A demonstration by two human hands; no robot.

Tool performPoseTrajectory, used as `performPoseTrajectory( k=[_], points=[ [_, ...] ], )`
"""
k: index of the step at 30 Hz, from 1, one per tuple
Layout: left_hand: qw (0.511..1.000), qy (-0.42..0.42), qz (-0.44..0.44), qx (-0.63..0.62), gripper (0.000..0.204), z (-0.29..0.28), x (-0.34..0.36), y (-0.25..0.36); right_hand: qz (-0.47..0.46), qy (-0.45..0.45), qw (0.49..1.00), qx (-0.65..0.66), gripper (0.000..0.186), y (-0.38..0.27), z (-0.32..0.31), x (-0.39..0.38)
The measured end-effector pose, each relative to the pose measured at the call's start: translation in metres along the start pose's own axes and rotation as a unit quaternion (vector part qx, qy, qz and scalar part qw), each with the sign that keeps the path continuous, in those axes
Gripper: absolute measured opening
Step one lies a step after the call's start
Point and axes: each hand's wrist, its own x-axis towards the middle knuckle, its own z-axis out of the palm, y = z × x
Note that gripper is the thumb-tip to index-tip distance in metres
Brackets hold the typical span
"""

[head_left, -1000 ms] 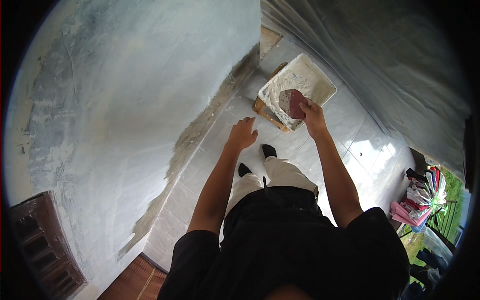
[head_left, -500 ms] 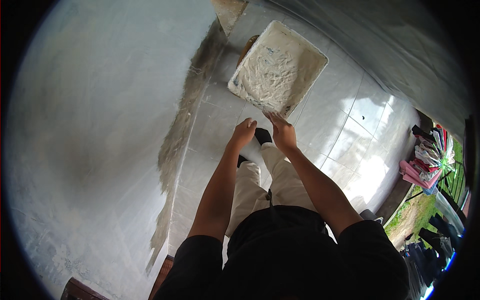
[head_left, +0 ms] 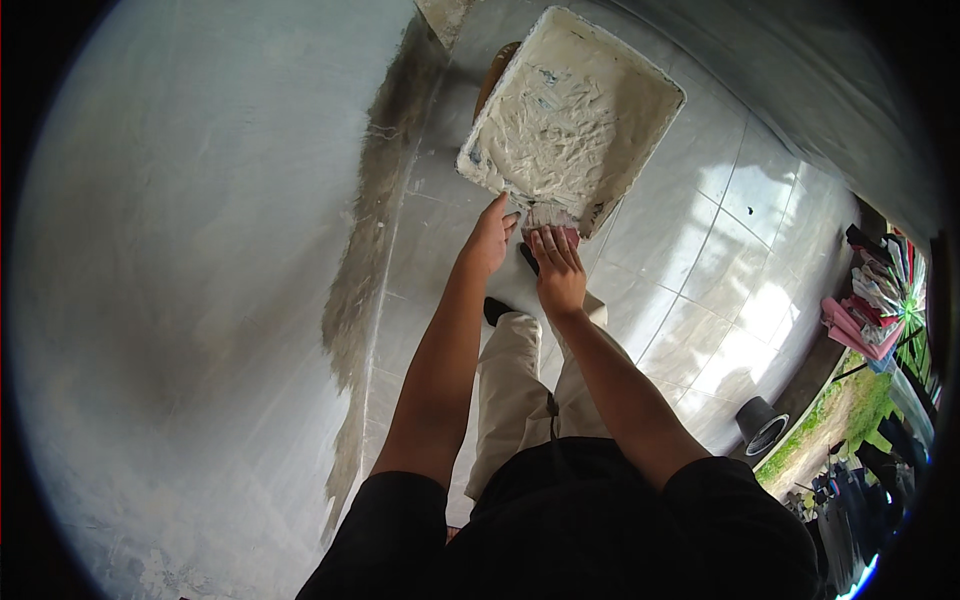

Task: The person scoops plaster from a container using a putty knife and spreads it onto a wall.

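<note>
Head view: white tub [head_left: 655, 95] is the reference, everything below is relative to it. Pale wet paste [head_left: 550, 140] covers most of its bottom, ridged, with a few bluish specks. Scraper [head_left: 552, 214] sits at the tub's near edge, toward the near right corner; blade side is smeared with paste and points into the tub, dark red part is on the person's side. Right hand [head_left: 560, 268] is clamped on the scraper, fingers laid over the red part; thumb hidden. Left hand [head_left: 487, 238] is just off the tub's near edge, left of the scraper, fingers extended, no object visible in it. Contact between its index fingertip and the rim: can't tell. Hands are apart, close together. Brown wooden piece [head_left: 495, 80] shows at the tub's left side, partly under it. Left of the tub: grey-white wall [head_left: 200, 250] with a dark rough strip [head_left: 365, 240] along its base. Right of the tub: plastic sheet [head_left: 800, 80]. Grey bucket [head_left: 763, 422] lies well apart, nearer the person and to the tub's right.
</note>
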Motion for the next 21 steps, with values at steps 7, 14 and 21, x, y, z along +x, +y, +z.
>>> performPoseTrajectory(
  k=[7, 14, 21],
  points=[
    [0.995, -0.073, 0.034, -0.058, 0.094, -0.006, 0.008, 0.000, 0.031, 0.001, 0.999, 0.014, 0.048, -0.008, 0.010, -0.009],
    [0.991, -0.099, 0.022, -0.084, 0.092, -0.002, -0.002, 0.003, 0.015, -0.013, 1.000, 0.012, 0.048, -0.022, -0.007, -0.033],
    [0.990, -0.115, 0.028, -0.071, 0.096, -0.009, -0.010, 0.007, 0.468, 0.038, 0.839, 0.275, 0.021, -0.033, -0.039, -0.023]
  ],
)
